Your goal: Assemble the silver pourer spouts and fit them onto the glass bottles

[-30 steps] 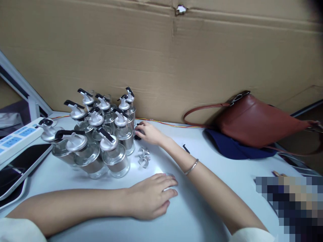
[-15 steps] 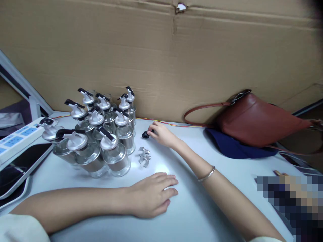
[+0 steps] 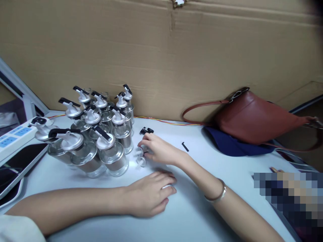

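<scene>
My left hand point(image 3: 152, 194) lies palm down on the white table with its fingers loosely spread, holding nothing. My right hand point(image 3: 160, 149) is bent over two small silver-grey round pieces, its index finger and thumb on either side of the upper piece point(image 3: 139, 151). The lower piece point(image 3: 141, 162) rests just below the thumb. Beyond the right fingertips lie small black plastic pieces point(image 3: 146, 130). Left of both hands stand several glass bottles point(image 3: 114, 163) with silver pourer tops point(image 3: 105, 140) and black levers.
A thin black lever point(image 3: 185, 147) lies right of my right hand. Farther right, a brown leather bag point(image 3: 254, 117) rests on a dark blue cap point(image 3: 227, 146). A power strip point(image 3: 15, 136) and a dark-screened device point(image 3: 22, 158) are at left. Cardboard point(image 3: 161, 60) stands behind the table.
My right hand has moved back from the black pieces to the silver-grey pieces. The thin black lever now shows beyond the forearm. My left hand stays in place; the view shifts slightly.
</scene>
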Demonstrator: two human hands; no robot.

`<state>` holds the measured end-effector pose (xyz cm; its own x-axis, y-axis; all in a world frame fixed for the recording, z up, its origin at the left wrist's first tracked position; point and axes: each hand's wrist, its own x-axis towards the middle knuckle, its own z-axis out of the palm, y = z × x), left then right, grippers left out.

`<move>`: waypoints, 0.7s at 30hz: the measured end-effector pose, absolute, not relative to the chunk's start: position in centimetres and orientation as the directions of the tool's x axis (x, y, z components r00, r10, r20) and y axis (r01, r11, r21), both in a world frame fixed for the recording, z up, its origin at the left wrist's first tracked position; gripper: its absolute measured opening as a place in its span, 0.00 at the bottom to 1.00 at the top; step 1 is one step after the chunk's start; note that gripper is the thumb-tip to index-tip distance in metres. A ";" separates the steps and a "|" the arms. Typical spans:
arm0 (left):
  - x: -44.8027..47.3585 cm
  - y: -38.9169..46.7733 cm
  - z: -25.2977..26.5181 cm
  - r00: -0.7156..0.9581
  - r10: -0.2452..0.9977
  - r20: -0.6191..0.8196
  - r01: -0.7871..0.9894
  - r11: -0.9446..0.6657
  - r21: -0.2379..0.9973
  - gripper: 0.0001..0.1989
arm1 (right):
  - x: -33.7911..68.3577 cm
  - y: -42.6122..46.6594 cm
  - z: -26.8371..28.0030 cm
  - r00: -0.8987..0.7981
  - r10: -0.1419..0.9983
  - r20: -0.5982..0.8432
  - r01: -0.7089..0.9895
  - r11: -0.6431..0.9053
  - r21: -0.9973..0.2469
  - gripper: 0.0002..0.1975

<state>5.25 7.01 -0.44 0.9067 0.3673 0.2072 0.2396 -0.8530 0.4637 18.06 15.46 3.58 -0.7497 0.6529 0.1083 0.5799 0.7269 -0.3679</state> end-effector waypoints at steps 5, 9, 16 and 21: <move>5.2 7.1 -0.5 0.911 0.364 0.192 0.230 -0.837 0.496 0.17 | 18.1 15.5 2.7 -0.706 0.697 0.125 0.585 0.674 -0.451 0.11; 4.8 7.4 0.0 0.895 0.416 0.162 0.205 -0.706 0.678 0.17 | 19.8 14.8 3.6 -0.676 0.719 0.163 0.547 0.637 -0.543 0.13; 4.4 8.4 0.4 0.830 0.554 -0.067 0.096 -0.025 0.995 0.16 | 24.0 12.3 4.6 -0.559 0.822 0.108 0.479 0.426 -0.768 0.06; 4.6 8.4 -0.1 0.756 0.654 -0.005 -0.051 0.066 0.996 0.16 | 26.6 10.8 4.0 -0.391 0.914 0.105 0.387 0.267 -0.883 0.06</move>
